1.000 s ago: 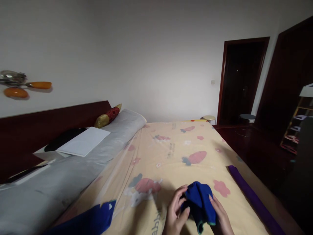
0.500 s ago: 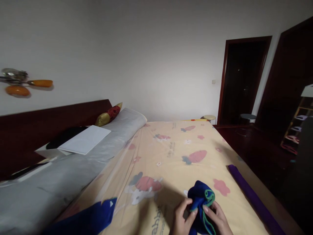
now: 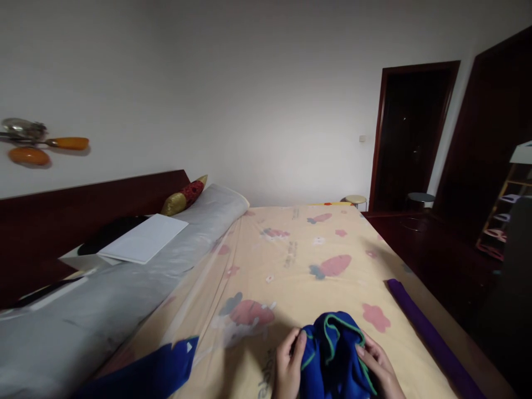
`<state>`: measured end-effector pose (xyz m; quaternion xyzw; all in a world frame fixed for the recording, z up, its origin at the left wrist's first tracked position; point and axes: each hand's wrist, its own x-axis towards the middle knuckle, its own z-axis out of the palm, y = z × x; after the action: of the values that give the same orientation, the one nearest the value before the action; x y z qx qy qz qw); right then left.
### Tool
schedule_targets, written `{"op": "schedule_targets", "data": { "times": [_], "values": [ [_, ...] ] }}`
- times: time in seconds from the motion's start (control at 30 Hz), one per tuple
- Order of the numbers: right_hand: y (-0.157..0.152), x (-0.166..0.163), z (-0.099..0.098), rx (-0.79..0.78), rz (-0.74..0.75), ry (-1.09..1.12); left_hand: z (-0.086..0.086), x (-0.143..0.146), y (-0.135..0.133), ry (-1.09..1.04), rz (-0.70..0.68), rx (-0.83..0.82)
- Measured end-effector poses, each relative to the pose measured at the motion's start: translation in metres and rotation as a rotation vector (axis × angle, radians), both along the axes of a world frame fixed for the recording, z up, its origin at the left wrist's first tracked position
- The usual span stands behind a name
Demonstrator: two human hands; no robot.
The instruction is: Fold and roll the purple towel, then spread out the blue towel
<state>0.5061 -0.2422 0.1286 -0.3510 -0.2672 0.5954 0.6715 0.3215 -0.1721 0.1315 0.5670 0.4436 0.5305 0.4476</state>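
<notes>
A blue cloth with green stitched edging is bunched between my hands at the bottom of the view, over the bed. My left hand pinches its left edge between thumb and fingers. On the other side, my right hand grips the right edge, thumb on top of the green trim. The cloth's upper edge curls into a loose fold, and its lower part runs out of the frame. Another blue cloth piece, with a small white mark near one corner, lies flat on the bed at the lower left.
The bed has a cream sheet printed with carrots and flowers. A rolled purple cloth lies along its right side. Grey bedding, a white flat object and a red-gold cushion lie near the headboard. Stools stand beyond.
My hands have moved apart, the left one going left, and the bunched blue cloth has spread wider between them. Both hands still hold it.
</notes>
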Motion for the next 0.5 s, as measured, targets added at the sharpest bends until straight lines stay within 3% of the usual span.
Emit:
{"op": "schedule_targets", "data": {
  "times": [0.2, 0.4, 0.43, 0.5],
  "values": [
    [0.004, 0.022, -0.004, -0.097, -0.149, -0.128, -0.006, -0.021, 0.015, -0.184, 0.141, -0.141],
    [0.009, 0.023, -0.006, -0.081, -0.532, -0.720, -0.003, -0.009, 0.009, -0.238, 0.227, -0.302],
    [0.007, 0.019, -0.006, -0.040, -0.489, -0.781, -0.002, -0.005, 0.007, -0.217, 0.205, -0.297],
    [0.004, 0.007, -0.007, 0.039, -0.198, -0.823, 0.001, 0.005, 0.002, -0.171, 0.117, -0.255]
  ]
}}
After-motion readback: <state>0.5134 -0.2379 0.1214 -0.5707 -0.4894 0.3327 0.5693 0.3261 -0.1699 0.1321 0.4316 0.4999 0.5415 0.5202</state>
